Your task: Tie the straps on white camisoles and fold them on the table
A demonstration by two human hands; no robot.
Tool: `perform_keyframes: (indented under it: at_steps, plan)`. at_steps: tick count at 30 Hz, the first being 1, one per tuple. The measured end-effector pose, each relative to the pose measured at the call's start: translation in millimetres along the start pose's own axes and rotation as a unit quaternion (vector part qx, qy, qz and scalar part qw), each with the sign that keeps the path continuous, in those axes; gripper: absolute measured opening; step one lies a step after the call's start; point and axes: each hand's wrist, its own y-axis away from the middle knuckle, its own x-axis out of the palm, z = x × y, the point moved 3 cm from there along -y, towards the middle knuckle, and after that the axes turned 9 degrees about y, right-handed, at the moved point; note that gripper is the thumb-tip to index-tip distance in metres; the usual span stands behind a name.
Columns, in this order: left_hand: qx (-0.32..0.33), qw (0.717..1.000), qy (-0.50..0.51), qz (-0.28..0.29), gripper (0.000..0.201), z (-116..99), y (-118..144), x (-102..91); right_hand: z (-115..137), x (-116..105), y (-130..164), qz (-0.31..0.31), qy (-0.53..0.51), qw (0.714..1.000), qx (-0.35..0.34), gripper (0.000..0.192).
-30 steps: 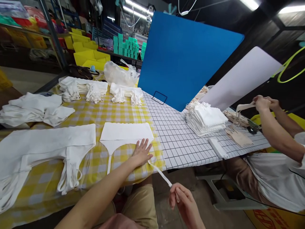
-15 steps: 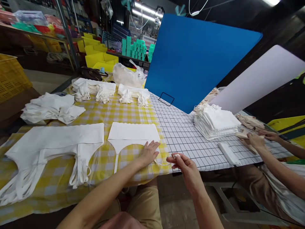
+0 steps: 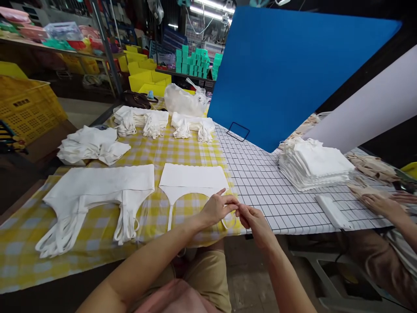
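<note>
A white strappy top [image 3: 194, 177] lies flat on the yellow checked cloth, its wide band away from me. One of its thin straps [image 3: 170, 216] hangs straight toward the table's front edge. My left hand [image 3: 217, 210] is over the right side of the top, its fingertips pinched against those of my right hand [image 3: 254, 221]. Between them is the end of the other strap, mostly covered by the fingers; a loop of it shows below my left hand. Left of this top rests a stack of similar white tops [image 3: 107, 181] with dangling straps.
More white stacks [image 3: 143, 118] and a crumpled white pile [image 3: 89, 143] sit farther back. A large blue board [image 3: 286, 74] rises behind the grid-patterned cloth [image 3: 257, 187]. To the right are a folded white pile [image 3: 314, 165] and a co-worker's hand [image 3: 384, 205] on beige fabric.
My left hand has lifted off the top and moved right to meet my right hand at the strap end. The view has turned a little left.
</note>
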Motion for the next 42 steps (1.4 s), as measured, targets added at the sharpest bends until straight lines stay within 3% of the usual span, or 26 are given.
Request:
perform_keyframes:
  at_steps: [6,12,22,26,31,36,39,42]
  plan:
    - [-0.095,0.986,0.129,-0.048,0.017,-1.2,-4.4,-5.2,1.5,-2.9,-1.4,-0.014,-0.001,0.999,0.032,0.047]
    - [-0.181,0.96,0.212,-0.039,0.021,8.4,-4.3,-9.7,-1.2,-2.9,-5.8,-0.004,0.047,0.999,0.016,0.047]
    - [-0.175,0.948,0.265,0.03,0.029,21.2,3.9,-3.9,3.1,6.3,-12.7,0.021,0.098,0.995,-0.023,0.046]
    - [-0.175,0.945,0.278,0.001,0.021,23.0,4.7,-6.8,4.4,8.8,-15.8,0.051,0.121,0.991,-0.026,0.044]
    - [-0.221,0.92,0.324,-0.009,0.017,29.7,6.0,-11.8,3.1,10.1,-18.7,0.081,0.148,0.985,-0.024,0.044]
    - [-0.291,0.921,0.257,-0.028,0.012,33.4,5.5,-19.6,-6.4,13.0,-23.1,0.053,0.165,0.985,-0.02,0.039]
    - [-0.338,0.914,0.22,-0.047,0.013,36.9,5.2,-22.1,-11.6,19.2,-28.3,0.036,0.143,0.988,-0.055,0.031]
    - [-0.377,0.898,0.224,-0.045,0.016,44.9,4.5,-23.0,-12.1,25.9,-35.8,-0.007,0.224,0.963,-0.151,0.022]
